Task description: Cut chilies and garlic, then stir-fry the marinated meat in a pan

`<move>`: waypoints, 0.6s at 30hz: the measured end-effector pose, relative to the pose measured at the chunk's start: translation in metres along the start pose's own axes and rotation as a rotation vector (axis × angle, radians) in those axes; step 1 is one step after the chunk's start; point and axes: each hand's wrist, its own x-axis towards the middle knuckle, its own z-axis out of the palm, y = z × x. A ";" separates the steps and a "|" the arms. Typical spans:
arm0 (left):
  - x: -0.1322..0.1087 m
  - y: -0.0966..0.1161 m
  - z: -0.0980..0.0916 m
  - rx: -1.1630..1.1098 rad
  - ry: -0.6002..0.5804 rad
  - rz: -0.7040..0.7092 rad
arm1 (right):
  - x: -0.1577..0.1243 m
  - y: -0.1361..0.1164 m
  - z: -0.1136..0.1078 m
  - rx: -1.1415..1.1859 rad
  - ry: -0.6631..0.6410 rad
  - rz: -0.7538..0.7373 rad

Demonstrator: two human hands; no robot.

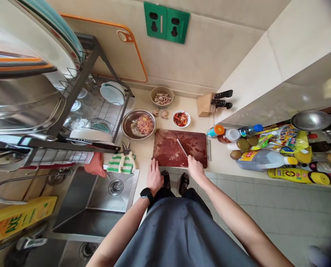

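We hold the knife [182, 148] clamped in our right hand [195, 167] over the brown cutting board [165, 145]; our left hand [155, 178] lies, fingers extended, at the board's near-left corner.

The counter [144, 156] bears a cutting board [166, 148], metal bowl [128, 127], ginger [164, 114] and knife block [205, 105].

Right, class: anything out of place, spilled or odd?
Slightly odd: scissors lie open, blades exposed, on a striped cloth at the sink's edge; pale scraps litter the board near the knife in the right hand.
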 end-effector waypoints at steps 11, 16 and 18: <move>-0.002 -0.008 0.003 0.022 0.010 0.029 | -0.010 0.030 0.002 0.192 0.068 0.104; -0.002 -0.008 0.002 0.025 0.011 0.049 | -0.002 0.067 -0.004 0.217 0.095 0.304; -0.002 -0.008 0.000 0.023 0.007 0.051 | 0.001 0.071 -0.004 0.220 0.077 0.313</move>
